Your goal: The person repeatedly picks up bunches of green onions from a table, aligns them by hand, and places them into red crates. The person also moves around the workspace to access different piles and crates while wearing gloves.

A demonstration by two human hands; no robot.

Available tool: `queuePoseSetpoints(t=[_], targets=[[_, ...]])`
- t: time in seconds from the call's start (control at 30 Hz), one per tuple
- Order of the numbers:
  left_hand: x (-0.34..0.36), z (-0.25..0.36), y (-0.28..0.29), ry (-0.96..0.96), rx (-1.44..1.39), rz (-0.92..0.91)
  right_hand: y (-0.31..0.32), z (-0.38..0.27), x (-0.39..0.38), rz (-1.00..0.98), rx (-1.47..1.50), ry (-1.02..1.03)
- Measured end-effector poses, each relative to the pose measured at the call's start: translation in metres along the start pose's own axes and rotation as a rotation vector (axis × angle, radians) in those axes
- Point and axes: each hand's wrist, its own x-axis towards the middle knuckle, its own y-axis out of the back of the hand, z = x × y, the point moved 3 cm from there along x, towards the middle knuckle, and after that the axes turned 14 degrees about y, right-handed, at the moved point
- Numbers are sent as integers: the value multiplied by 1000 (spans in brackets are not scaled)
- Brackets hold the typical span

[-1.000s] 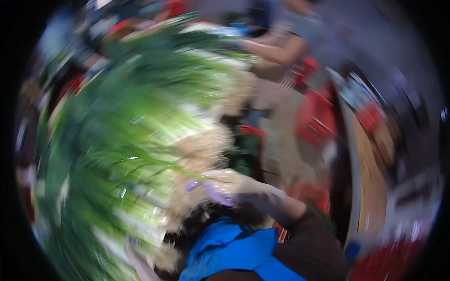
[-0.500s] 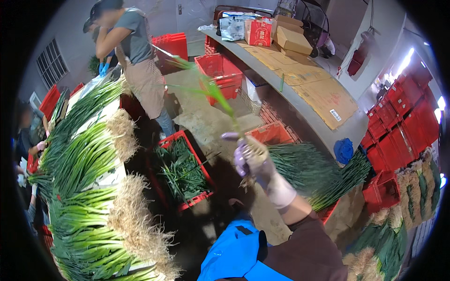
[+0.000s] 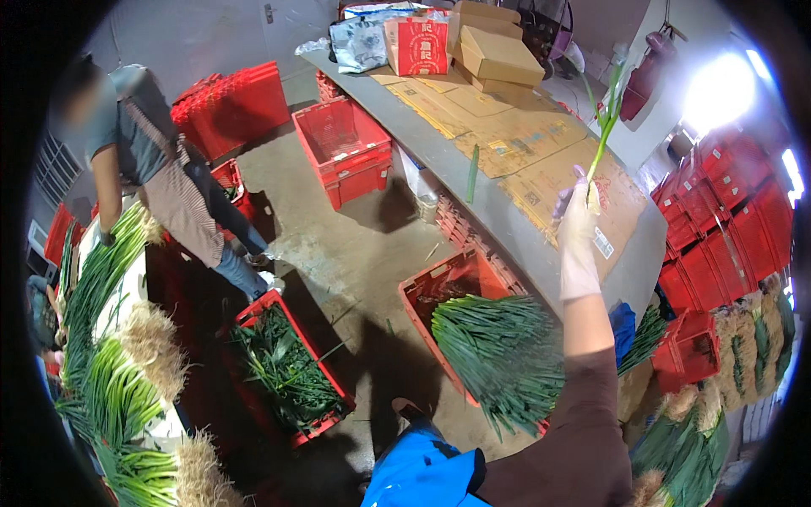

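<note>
My right hand (image 3: pixel 579 221), in a pale glove, is raised at the end of an outstretched arm over the grey table. Its fingers are closed around a single green onion (image 3: pixel 601 145), whose green leaves point up and fan out at the tip. The root end is hidden in my grip. Below and left of my forearm, a red crate (image 3: pixel 422 296) holds a heap of green onions (image 3: pixel 494 351), leaves toward me. My left hand does not show.
Flattened cardboard (image 3: pixel 541 156) covers part of the grey table (image 3: pixel 372 89), with boxes at its far end. Bundled green onions (image 3: pixel 110 380) line a bench at left, where a person in an apron (image 3: pixel 169 177) leans. A crate of leaf trimmings (image 3: pixel 287 363) stands on the floor. Red crates (image 3: pixel 718 228) are stacked right.
My right hand has moved up and to the right with the green onion, from above the floor to over the table. My view has turned right. The person at left now bends over the bench.
</note>
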Motion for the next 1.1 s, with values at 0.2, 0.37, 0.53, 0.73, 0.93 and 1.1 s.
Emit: queuePoseSetpoints(t=[0.2,0.37,0.53,0.73,0.93,1.1], targets=[[11,16,-75,50,109,35,40,227,57,-78,-636,-353],[18,20,-97,83,165,96,27,277,8,-502,-1387,-195],[26,24,-104,110,193,114,6,244,26,-497,-1258,-252],[34,20,-100,141,209,146,-20,271,41,-672,-1418,-216],[31,11,-72,191,216,226,-59,276,37,-933,-1524,45],[-3,-31,5,287,181,374,-120,269,37,-750,-1398,194]])
